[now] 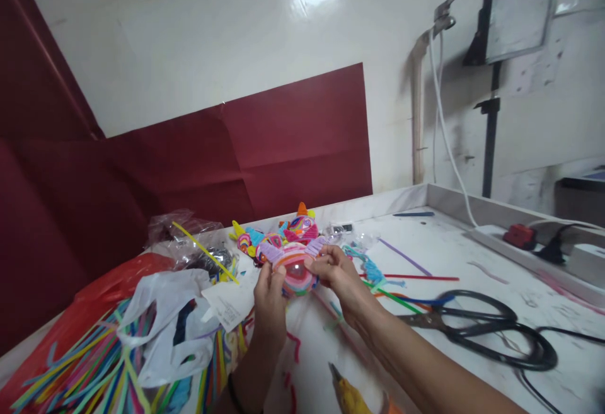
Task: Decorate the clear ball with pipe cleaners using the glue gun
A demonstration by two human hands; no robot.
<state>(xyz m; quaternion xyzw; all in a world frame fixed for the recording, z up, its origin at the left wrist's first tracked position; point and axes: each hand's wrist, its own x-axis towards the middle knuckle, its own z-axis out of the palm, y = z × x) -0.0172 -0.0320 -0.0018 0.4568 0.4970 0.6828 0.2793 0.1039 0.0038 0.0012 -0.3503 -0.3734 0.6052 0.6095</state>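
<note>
Both my hands hold up a round pipe-cleaner figure [293, 267], wound in pink, orange and purple, with two purple ear-like strips on top. My left hand [269, 297] grips its left edge and my right hand [336, 270] pinches its right edge. The figure hangs just above the white table [472, 256]. Behind it on the table lie other finished pipe-cleaner figures [283, 232] in yellow, blue, pink and orange.
A red bag of loose coloured pipe cleaners [85, 363] and a white plastic bag [165, 326] lie at the left. Large black scissors [482, 326] lie at the right, beside loose pipe-cleaner strands [411, 275]. A yellow tool [350, 395] sits near the front edge. A lamp stand [491, 137] rises behind.
</note>
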